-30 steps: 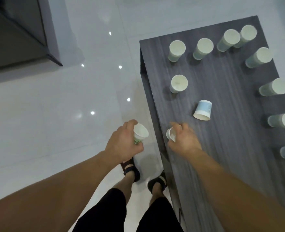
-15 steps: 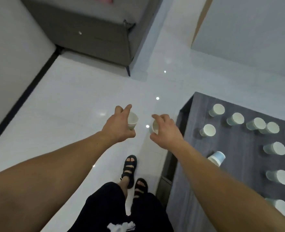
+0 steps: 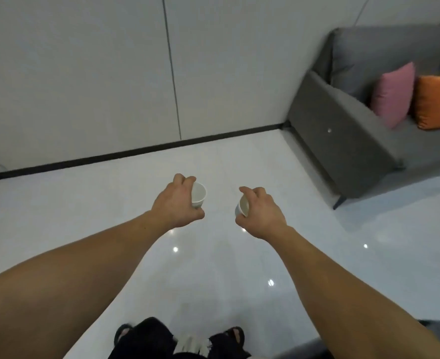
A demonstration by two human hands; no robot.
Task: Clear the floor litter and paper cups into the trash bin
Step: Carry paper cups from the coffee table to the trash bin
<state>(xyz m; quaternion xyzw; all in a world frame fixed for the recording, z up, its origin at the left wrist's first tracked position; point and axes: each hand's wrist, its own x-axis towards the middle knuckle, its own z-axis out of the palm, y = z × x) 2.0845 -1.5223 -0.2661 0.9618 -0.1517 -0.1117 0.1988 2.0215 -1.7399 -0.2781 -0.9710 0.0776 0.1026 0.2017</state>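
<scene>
No trash bin shows anywhere above the white floor [image 3: 97,216] or by the grey sofa [image 3: 343,141], so the person may wander and tip a cup. The left hand [image 3: 176,203] grips a paper cup [image 3: 198,195]; the right hand [image 3: 261,216] grips another cup [image 3: 242,208]. Both look empty inside, so a loose pinch could crush or drop them.

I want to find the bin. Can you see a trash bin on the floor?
No, only bare white floor, a grey sofa and the wall show; no bin is visible.
</scene>
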